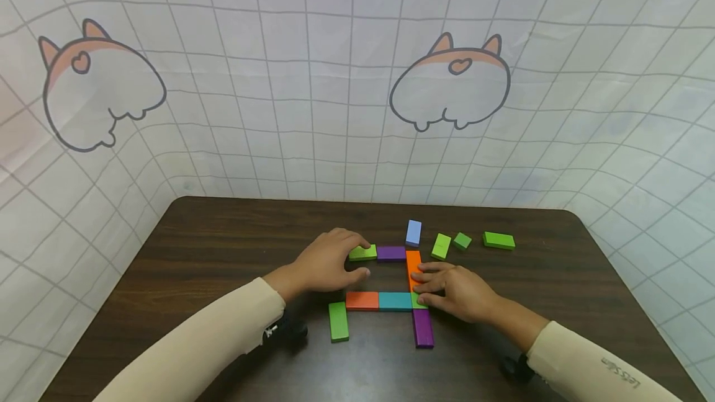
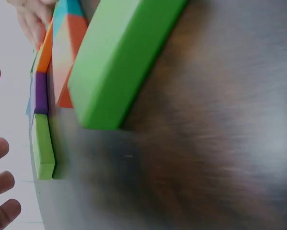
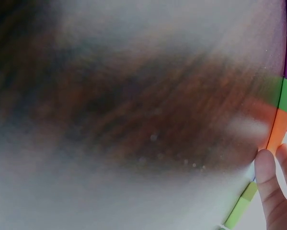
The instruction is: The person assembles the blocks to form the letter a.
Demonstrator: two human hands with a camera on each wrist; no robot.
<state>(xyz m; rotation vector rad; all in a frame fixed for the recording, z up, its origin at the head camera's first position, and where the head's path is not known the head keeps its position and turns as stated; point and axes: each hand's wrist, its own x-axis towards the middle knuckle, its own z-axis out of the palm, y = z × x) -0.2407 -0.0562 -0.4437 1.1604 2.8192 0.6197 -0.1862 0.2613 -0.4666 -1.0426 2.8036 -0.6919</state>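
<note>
My left hand reaches over the table by the far row, its index fingertip overlapping a light green block in the head view. In the left wrist view its fingers are spread, with nothing between them. A purple block continues that row rightward to a long orange block. Across this orange block lie the extended fingers of my right hand, partly covering it and a small green block. Leftward from there run a teal block and a red-orange block; a purple block extends nearer me.
A green block lies below my left hand. Behind the arrangement are a blue block, a light green block, a small green cube and a green block. The dark wooden table meets a white gridded cloth.
</note>
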